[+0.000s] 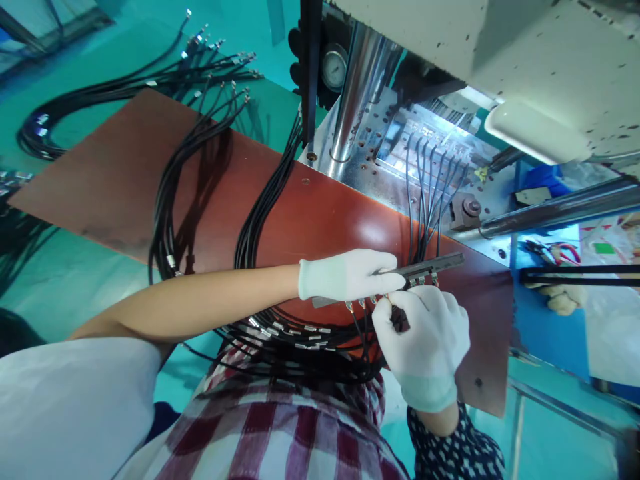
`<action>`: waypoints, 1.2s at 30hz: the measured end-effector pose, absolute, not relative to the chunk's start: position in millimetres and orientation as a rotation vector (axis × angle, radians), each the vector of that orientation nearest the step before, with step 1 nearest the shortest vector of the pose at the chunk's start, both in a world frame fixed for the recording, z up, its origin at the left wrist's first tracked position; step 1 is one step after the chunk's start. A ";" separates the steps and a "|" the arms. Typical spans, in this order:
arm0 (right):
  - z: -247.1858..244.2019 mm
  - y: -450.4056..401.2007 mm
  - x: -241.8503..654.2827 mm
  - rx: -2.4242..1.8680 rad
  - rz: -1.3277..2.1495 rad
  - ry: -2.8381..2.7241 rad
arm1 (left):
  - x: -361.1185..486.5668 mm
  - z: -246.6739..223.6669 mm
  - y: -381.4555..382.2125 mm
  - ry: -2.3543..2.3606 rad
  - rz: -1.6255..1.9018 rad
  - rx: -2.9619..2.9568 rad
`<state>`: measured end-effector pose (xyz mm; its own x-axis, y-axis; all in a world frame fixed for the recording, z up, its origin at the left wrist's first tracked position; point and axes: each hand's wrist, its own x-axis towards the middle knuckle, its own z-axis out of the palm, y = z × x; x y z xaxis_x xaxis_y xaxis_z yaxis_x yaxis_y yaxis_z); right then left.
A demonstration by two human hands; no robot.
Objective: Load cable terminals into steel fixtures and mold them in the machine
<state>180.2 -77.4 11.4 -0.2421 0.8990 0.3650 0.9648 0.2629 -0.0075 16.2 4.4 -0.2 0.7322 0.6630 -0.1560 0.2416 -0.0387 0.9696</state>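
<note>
Ahead of you and to the right stands the big press [490,40], thin wires [425,173] running from its lit bed toward you. The brown board [325,220] stretches across in front of it, with a bundle of black cables [173,180] draped over its left part and a coiled bunch [345,370] at your lap (silver bands dot it). Your gloved right hand [425,340] pinches thumb and forefinger on a cable end [387,300]; your gloved left hand [353,275] grips the metal bar [435,267], held slanting above the board. Small metal terminals [350,307] line the bar's near edge.
</note>
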 end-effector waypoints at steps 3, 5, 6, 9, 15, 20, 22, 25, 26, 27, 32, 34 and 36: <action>17.4 -85.0 183.6 -1.719 -0.277 -2.263 | 15.4 -0.3 3.8 0.733 0.374 1.545; 20.8 -90.0 185.9 -1.689 -0.304 -2.274 | 15.1 0.5 3.6 0.728 0.340 1.466; 21.9 -91.5 186.4 -1.669 -0.334 -2.280 | 15.1 0.9 3.6 0.725 0.330 1.432; 22.4 -90.9 185.2 -1.630 -0.429 -2.322 | 15.8 0.7 3.9 0.715 0.326 1.362; 19.6 -82.5 180.0 -1.485 -0.434 -2.359 | 16.4 -0.1 3.3 0.706 0.344 1.317; 16.4 -78.9 177.2 -1.472 -0.365 -2.273 | 16.9 0.9 -1.0 0.742 0.363 1.330; 14.5 -77.6 176.7 -1.460 -0.332 -2.265 | 17.7 0.4 -2.4 0.742 0.376 1.333; 12.9 -77.6 177.7 -1.434 -0.318 -2.272 | 18.4 -0.2 -3.2 0.746 0.398 1.352; 13.1 -78.5 178.5 -1.439 -0.318 -2.288 | 18.4 -0.3 -3.2 0.747 0.404 1.361; 13.9 -79.9 179.5 -1.457 -0.322 -2.306 | 18.3 -0.3 -3.1 0.744 0.407 1.369; 20.1 -86.8 182.1 -1.602 -0.367 -2.359 | 17.6 -0.1 -2.6 0.747 0.416 1.437; 20.8 -86.1 180.9 -1.607 -0.348 -2.359 | 17.9 -0.4 -2.5 0.761 0.429 1.478; 19.8 -83.5 179.3 -1.597 -0.275 -2.336 | 18.5 -1.1 -2.2 0.764 0.456 1.535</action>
<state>179.3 -83.5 19.8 -0.3384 0.8744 0.3478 0.9312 0.3643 -0.0098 18.5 -2.2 -1.1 0.6978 0.6995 -0.1545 0.1964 0.0205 0.9803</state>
